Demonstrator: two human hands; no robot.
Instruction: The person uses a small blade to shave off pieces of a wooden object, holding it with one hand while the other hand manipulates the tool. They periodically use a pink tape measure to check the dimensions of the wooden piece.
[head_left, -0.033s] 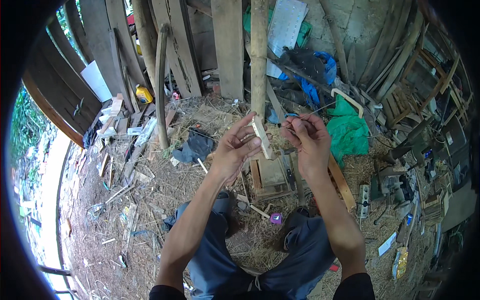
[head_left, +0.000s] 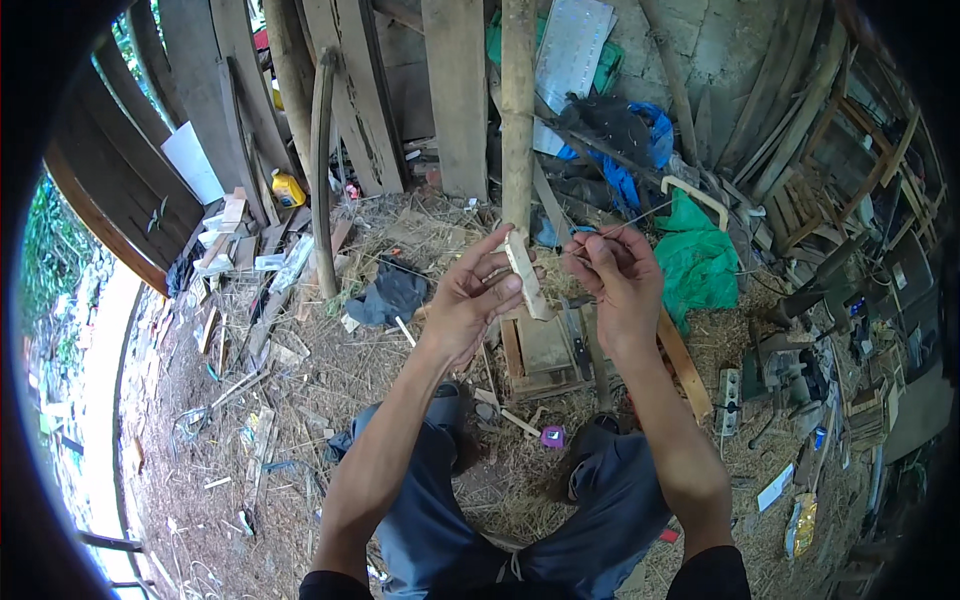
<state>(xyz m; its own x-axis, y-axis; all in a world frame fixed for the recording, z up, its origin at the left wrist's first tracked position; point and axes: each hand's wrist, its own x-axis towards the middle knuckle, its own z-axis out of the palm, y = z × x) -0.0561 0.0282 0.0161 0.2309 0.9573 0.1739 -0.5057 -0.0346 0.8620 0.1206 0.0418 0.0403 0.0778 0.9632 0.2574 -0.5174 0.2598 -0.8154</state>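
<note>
My left hand (head_left: 470, 300) pinches a small pale wood block (head_left: 526, 277) between thumb and fingers, holding it upright and tilted. Close to its right, my right hand (head_left: 620, 280) is closed with thumb and fingertips together. A thin rod (head_left: 645, 215) runs from these fingers up and right towards a cream bent bar (head_left: 697, 198); I cannot tell whether rod and bar are joined. A small gap separates the fingertips of my right hand from the block. Below both hands lies a low wooden block stand (head_left: 540, 345), with a dark-handled blade-like tool (head_left: 578, 350) on it.
A wooden post (head_left: 517, 120) rises just beyond my hands. Green plastic sheeting (head_left: 700, 270) lies to the right, near a wooden plank (head_left: 684, 365) and a power strip (head_left: 730, 400). Between my feet sits a purple tape measure (head_left: 552, 436). Wood scraps and shavings litter the ground.
</note>
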